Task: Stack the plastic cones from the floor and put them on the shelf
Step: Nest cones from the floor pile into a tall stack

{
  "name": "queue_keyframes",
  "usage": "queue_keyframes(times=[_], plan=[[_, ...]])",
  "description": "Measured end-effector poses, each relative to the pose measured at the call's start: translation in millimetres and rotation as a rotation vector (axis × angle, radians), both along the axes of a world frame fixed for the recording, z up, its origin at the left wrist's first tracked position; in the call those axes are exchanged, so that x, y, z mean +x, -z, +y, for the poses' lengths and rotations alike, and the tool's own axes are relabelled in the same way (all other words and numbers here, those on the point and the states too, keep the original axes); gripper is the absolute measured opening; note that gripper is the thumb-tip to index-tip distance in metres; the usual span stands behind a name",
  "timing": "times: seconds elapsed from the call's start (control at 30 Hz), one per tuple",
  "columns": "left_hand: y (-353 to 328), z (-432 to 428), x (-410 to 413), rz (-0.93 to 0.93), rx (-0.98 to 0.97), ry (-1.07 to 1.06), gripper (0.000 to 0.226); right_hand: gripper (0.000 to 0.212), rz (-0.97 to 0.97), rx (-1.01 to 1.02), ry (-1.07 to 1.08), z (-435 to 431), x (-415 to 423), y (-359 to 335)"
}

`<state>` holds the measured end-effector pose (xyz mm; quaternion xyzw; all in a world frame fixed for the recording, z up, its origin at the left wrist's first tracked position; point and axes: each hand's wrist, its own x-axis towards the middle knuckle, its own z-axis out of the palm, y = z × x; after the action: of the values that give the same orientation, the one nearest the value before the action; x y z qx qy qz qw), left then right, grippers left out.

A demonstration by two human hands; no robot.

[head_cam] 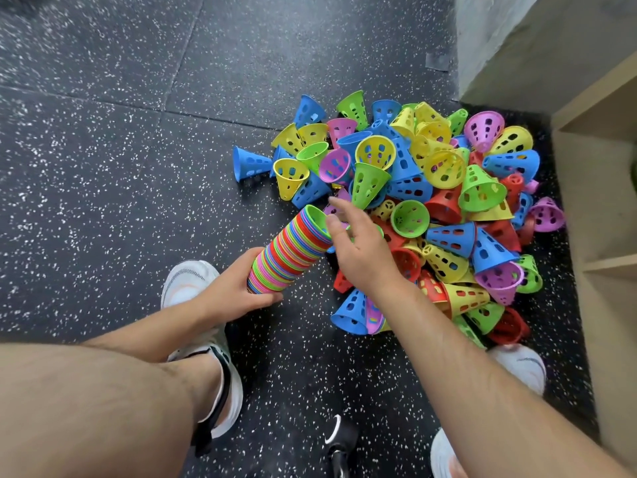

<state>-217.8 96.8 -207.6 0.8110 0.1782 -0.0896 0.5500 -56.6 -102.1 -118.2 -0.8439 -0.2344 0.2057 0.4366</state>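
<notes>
A long stack of nested multicoloured cones (291, 251) lies tilted, its green open end pointing up and right. My left hand (238, 288) grips the stack's lower end. My right hand (358, 246) hovers just right of the stack's open end with fingers spread and relaxed, holding nothing. Beyond it a big pile of loose perforated cones (444, 215) in blue, yellow, green, red and pink covers the floor. A green cone (367, 184) stands just past my right fingertips.
A wooden shelf unit (599, 236) stands at the right edge, against the pile. A grey wall corner (517, 46) rises behind it. My white shoes (193, 284) and bare legs fill the near floor. Black speckled rubber flooring (120, 150) lies to the left.
</notes>
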Motion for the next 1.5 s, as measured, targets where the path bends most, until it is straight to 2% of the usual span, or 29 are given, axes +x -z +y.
queue_keyframes(times=[0.1,0.23,0.3,0.47,0.67,0.87,1.0,1.17,1.3,1.5], plan=[[-1,-1,0,-0.014,0.005,-0.008,0.071,0.028,-0.193,-0.155,0.101,-14,11,15],[1,-2,0,0.003,0.006,0.002,0.073,0.032,-0.194,-0.533,-0.096,-27,17,27],[1,-2,0,0.013,0.005,0.007,0.074,0.031,-0.184,-0.594,-0.152,-28,15,28],[1,0,-1,0.027,-0.006,0.012,0.074,0.023,-0.308,-0.537,-0.122,-24,12,26],[-1,-1,0,0.032,-0.011,0.006,0.072,0.033,-0.444,-0.436,-0.002,-30,18,25],[-2,0,0,0.019,-0.027,-0.034,0.068,0.031,-0.500,-0.228,0.129,-34,23,27],[1,1,1,0.023,-0.039,-0.053,0.068,0.023,-0.577,-0.030,0.274,-28,22,18],[3,1,1,0.015,-0.031,-0.047,0.069,0.021,-0.662,0.083,0.339,-15,24,5],[3,1,2,0.014,-0.029,-0.042,0.068,0.021,-0.565,0.140,0.243,-5,19,2],[5,2,1,0.023,-0.033,-0.046,0.068,0.020,-0.275,0.170,0.054,-2,0,7]])
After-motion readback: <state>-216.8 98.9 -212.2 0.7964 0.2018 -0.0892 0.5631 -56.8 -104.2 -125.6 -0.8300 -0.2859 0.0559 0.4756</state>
